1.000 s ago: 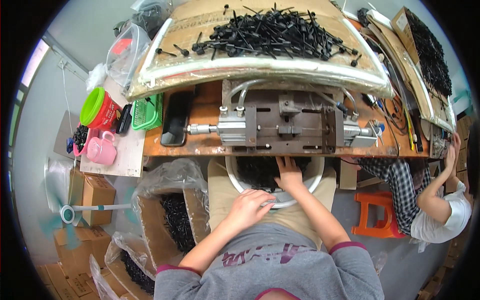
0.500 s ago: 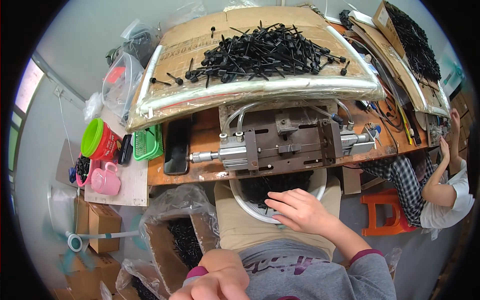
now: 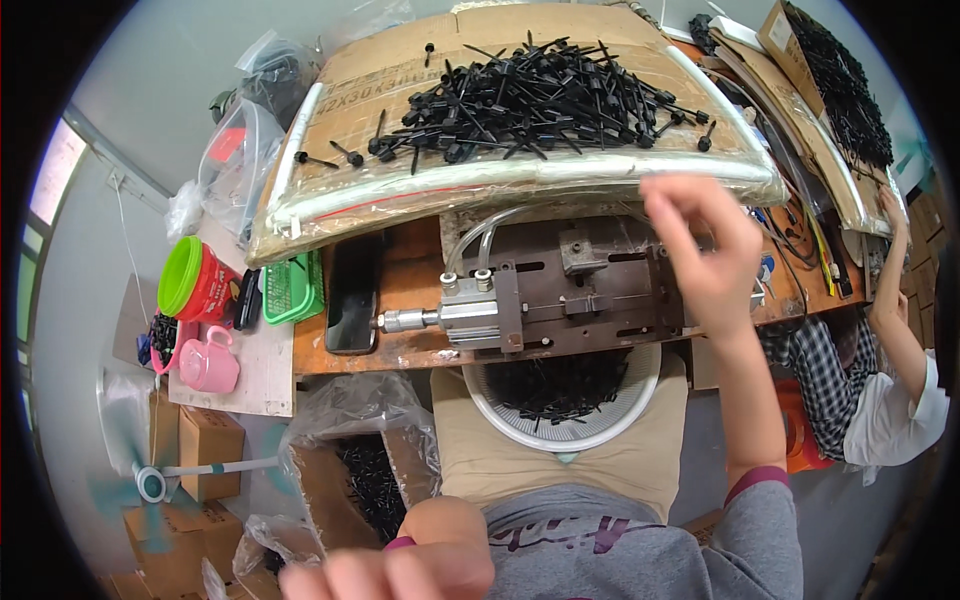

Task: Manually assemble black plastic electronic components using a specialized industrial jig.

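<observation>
The right hand [image 3: 715, 260], over the white basket's near rim half a second ago, is now raised above the right end of the metal fixture [image 3: 590, 295], its fingers curled toward the thumb; whether anything is pinched there I cannot tell. The left hand [image 3: 400, 577] remains at the near left, blurred and cut by the lower edge, its grip unreadable. The white basket [image 3: 565, 438] sits on the lap, its black parts [image 3: 555, 388] now uncovered, nearer than the fixture.
</observation>
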`<action>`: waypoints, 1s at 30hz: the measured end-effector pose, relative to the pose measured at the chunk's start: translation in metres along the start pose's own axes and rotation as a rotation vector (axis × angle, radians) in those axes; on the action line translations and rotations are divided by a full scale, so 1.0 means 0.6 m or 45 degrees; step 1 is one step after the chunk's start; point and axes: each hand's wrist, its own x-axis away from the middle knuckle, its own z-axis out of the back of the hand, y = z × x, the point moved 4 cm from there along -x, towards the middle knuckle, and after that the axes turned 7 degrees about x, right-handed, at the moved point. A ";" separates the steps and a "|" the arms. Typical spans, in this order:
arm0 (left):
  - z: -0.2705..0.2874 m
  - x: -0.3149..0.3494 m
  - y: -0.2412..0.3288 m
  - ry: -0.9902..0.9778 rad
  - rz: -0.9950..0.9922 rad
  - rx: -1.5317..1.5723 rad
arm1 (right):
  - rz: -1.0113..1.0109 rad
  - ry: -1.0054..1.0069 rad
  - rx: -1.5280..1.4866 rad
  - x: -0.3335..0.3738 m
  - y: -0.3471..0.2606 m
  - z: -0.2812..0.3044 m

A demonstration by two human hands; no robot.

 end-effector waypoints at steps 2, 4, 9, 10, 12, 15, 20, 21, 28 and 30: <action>-0.001 -0.015 -0.018 0.020 -0.222 0.005 | -0.096 0.018 0.096 -0.045 0.042 0.003; -0.003 -0.014 -0.017 -0.161 -0.431 -0.015 | -0.085 -0.023 0.273 -0.090 0.082 -0.005; 0.006 0.014 -0.011 -0.266 -0.272 -0.010 | -0.185 -0.256 0.462 -0.158 0.132 -0.034; 0.004 0.033 -0.013 -0.206 -0.374 -0.086 | -0.161 -0.319 0.481 -0.166 0.135 -0.042; 0.014 0.046 -0.013 -0.457 -0.181 -0.193 | -0.176 -0.456 0.568 -0.175 0.123 -0.056; 0.061 0.055 -0.030 -1.017 0.212 -0.387 | -0.005 -0.584 0.710 -0.177 0.113 -0.086; 0.102 0.121 -0.074 -0.581 0.136 -0.836 | 0.022 -0.628 0.904 -0.165 0.121 -0.092; 0.113 0.119 -0.075 -0.618 0.187 -0.846 | 0.005 -0.603 0.855 -0.166 0.126 -0.087; 0.133 0.098 -0.105 -0.798 0.314 -1.191 | -0.386 -0.534 0.405 -0.171 0.147 -0.015; 0.132 0.085 -0.118 -0.870 0.285 -1.326 | -0.478 -0.538 0.234 -0.170 0.165 0.004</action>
